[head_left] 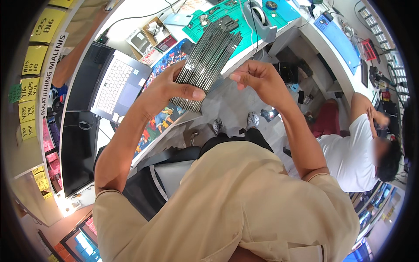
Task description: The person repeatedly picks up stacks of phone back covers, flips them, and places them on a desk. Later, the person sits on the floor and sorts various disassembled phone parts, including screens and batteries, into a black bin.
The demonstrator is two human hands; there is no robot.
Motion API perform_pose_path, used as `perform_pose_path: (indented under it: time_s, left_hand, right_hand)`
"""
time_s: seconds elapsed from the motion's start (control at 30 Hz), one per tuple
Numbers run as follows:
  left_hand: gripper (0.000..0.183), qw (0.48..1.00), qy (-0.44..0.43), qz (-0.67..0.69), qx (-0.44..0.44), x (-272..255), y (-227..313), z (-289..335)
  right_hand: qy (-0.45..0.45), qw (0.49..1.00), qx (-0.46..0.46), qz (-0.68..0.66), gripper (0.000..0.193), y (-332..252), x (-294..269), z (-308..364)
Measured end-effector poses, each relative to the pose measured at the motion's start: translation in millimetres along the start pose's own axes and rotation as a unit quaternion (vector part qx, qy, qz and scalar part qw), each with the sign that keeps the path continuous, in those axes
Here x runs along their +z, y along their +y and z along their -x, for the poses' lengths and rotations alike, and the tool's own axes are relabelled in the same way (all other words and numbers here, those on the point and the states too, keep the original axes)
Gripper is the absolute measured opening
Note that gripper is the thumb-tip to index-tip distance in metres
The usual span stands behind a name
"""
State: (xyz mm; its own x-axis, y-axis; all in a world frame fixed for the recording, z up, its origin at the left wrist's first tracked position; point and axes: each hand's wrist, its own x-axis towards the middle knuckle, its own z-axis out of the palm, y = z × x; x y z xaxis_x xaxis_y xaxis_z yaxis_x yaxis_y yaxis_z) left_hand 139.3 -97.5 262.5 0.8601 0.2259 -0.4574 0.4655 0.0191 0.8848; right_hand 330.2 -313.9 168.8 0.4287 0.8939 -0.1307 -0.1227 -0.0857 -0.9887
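Observation:
My left hand (172,87) grips a thick stack of thin, dark, flat panels (209,61), which look like phone screens. The thumb lies across one side of the stack near its lower end, and the other fingers are mostly hidden behind it. The panels stand on edge side by side, their far ends fanned slightly unevenly. Just right of the stack, apart from it, is my right hand (259,81). Its fingers are curled, with thumb and forefinger tips together, and nothing shows between them.
A green work mat (244,41) with small parts and a tape dispenser (260,22) lies beyond the stack. To the left are an open laptop (115,83), a small open box (156,32) and a colourful desk mat (159,124). Another person (349,148) sits at the right.

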Motion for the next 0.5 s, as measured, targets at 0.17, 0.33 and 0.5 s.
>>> perform_pose_path:
  time_s: [0.17, 0.33, 0.5]
  left_hand:
    - [0.086, 0.998, -0.022, 0.038, -0.047, 6.1, -23.9, 3.7]
    - [0.088, 0.986, -0.031, 0.155, -0.061, -0.3, -54.7, 6.2]
    - [0.097, 0.971, -0.045, 0.236, 0.009, -12.1, -88.4, 14.6]
  right_hand:
    - [-0.069, 0.995, 0.047, -0.046, 0.023, -1.1, 1.0, -11.9]
    - [-0.09, 0.993, 0.071, -0.011, 0.022, -13.9, 2.5, -20.3]
    - [-0.127, 0.989, 0.073, -0.003, 0.018, -26.4, -1.6, -26.4]
